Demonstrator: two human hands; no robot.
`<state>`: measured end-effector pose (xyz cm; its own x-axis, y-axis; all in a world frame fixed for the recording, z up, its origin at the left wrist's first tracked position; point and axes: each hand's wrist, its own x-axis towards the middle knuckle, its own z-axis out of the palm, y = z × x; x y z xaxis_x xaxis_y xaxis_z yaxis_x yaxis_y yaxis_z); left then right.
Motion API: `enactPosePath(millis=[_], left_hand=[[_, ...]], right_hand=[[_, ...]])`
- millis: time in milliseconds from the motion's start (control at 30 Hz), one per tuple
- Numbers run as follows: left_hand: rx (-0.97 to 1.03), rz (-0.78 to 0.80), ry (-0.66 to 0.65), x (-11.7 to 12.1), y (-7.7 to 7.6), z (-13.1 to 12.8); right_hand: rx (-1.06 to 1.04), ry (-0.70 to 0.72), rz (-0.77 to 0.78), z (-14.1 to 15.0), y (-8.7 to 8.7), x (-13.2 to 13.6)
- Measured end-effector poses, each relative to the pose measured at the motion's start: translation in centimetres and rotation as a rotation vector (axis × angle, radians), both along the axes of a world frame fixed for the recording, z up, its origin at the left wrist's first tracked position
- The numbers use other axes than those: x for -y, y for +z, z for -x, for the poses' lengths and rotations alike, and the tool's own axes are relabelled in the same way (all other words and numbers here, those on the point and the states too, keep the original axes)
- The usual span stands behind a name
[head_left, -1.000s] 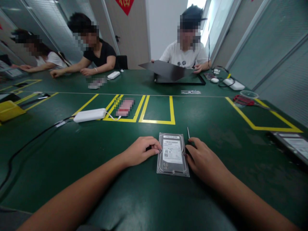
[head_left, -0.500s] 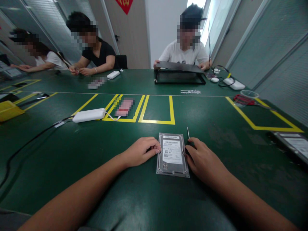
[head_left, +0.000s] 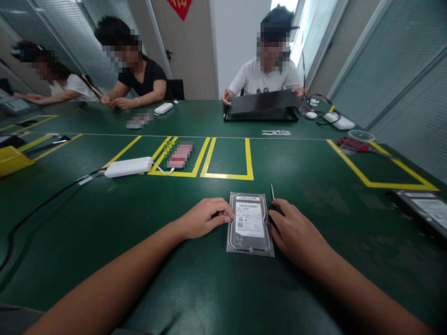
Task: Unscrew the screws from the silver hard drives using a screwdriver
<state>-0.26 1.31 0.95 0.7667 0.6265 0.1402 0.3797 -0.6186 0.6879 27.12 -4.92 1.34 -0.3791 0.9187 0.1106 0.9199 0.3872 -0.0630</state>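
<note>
A silver hard drive (head_left: 249, 225) with a white printed label lies flat on the green table in front of me. Curled at its left edge are the fingers of my left hand (head_left: 206, 217), with thumb and fingertips pressed against the casing. On the other side my right hand (head_left: 291, 228) is closed around a screwdriver (head_left: 272, 191), resting along the drive's right edge. Only the thin metal shaft shows clearly, pointing away from me; the dark handle is mostly hidden in the palm.
Another hard drive (head_left: 424, 209) lies at the far right. Yellow tape (head_left: 226, 177) marks areas on the table. A white power bank (head_left: 128, 167) is cabled to a phone (head_left: 180, 156). Across the table, a person handles a dark panel (head_left: 267, 102); two more people sit further left.
Both my hands and the hard drive stay in place. Across the table, the person's dark panel has tilted up to show more of its face.
</note>
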Motion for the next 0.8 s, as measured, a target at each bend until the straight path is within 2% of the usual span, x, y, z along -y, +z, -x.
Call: enactPosePath(millis=[333, 600, 800], left_hand=[[-0.072, -0.087, 0.031, 0.3, -0.1, -0.15], [-0.061, -0.189, 0.018, 0.55, -0.64, 0.05], [-0.058, -0.197, 0.024, 0.65, -0.66, 0.08]], right_hand=[[-0.008, 0.032, -0.075, -0.12, -0.26, -0.01], [0.01, 0.03, -0.057, -0.02, 0.04, 0.09], [0.001, 0.026, -0.06, -0.01, -0.07, 0.03]])
